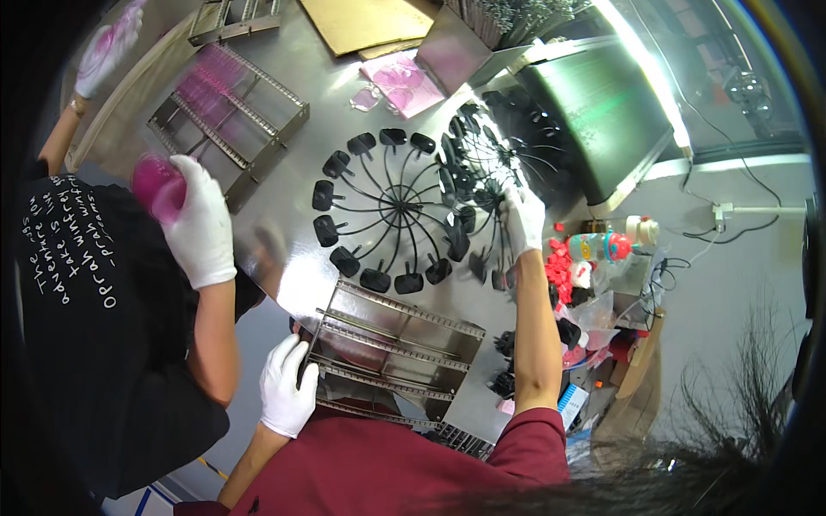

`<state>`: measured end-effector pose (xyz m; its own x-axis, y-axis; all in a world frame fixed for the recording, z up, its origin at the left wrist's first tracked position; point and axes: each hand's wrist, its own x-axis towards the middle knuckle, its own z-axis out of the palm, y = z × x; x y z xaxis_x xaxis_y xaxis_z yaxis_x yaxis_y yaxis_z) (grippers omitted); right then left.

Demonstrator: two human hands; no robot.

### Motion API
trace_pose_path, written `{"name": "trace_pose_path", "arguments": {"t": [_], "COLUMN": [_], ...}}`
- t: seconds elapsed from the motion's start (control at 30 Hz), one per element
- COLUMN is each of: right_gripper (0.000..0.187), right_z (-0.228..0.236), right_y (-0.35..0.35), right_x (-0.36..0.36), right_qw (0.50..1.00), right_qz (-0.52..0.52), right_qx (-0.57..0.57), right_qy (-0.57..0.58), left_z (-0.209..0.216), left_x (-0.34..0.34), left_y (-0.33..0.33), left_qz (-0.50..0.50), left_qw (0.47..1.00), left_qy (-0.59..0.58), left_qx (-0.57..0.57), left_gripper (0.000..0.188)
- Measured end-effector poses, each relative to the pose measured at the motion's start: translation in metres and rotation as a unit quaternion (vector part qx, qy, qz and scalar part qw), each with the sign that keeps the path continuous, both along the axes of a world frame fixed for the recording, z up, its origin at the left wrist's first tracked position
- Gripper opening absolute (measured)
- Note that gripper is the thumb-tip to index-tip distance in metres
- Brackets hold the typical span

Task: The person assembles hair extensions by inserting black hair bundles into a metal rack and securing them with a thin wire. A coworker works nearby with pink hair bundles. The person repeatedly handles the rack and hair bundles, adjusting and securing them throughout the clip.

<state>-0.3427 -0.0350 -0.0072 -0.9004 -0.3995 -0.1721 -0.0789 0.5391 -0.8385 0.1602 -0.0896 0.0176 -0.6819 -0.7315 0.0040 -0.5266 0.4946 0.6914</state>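
My left hand [289, 387], in a white glove, is closed on the left end of a slotted metal rack [469, 357] in front of me. My right hand [523, 222], gloved too, reaches forward with its fingers closed at a black spoked piece [492, 196]; its fingertips are partly hidden in glare. That piece belongs to a cluster of thin curved black arms tipped with black pads. To its left a similar black spoked ring [401, 206] lies flat on the shiny metal table [288, 69], its arms spreading from a central hub.
At left, a co-worker in black [112, 344] holds a clear pinkish lens-like disc [160, 187] near a second rack [228, 112]. A pink sheet [403, 82] lies farther back. A dark green panel [594, 112] leans at right. Bottles [600, 247] and red pieces [559, 271] crowd the right edge.
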Motion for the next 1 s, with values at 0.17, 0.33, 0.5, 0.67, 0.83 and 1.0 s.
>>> {"name": "trace_pose_path", "arguments": {"t": [0.17,0.33,0.5,0.67,0.83,1.0], "right_gripper": [0.026,0.028,0.017,0.031,0.018,0.019], "right_z": [0.072,0.085,0.076,0.077,-0.010,-0.057], "right_y": [0.032,0.058,0.050,0.001,-0.024,-0.035], "right_x": [0.163,0.260,0.231,0.233,0.174,0.155], "right_qw": [0.987,0.905,0.880,0.913,0.924,0.914], "right_qz": [0.128,0.147,0.253,0.312,0.237,0.209], "right_qx": [-0.084,-0.190,-0.116,-0.054,0.201,0.254], "right_qy": [0.042,-0.351,-0.384,-0.258,0.224,0.239], "left_z": [-0.010,0.040,0.059,0.042,0.045,0.048], "left_x": [-0.071,-0.120,-0.116,-0.120,-0.085,-0.076], "left_y": [0.005,-0.004,-0.033,-0.029,-0.025,-0.035], "left_qz": [0.053,-0.125,-0.326,-0.116,0.008,0.057], "left_qw": [0.767,0.691,0.814,0.934,0.947,0.845], "left_qy": [0.258,0.355,0.231,0.308,0.248,0.401], "left_qx": [0.585,0.617,0.421,0.140,0.205,0.350], "left_gripper": [0.054,0.129,0.108,0.076,0.071,0.071]}}
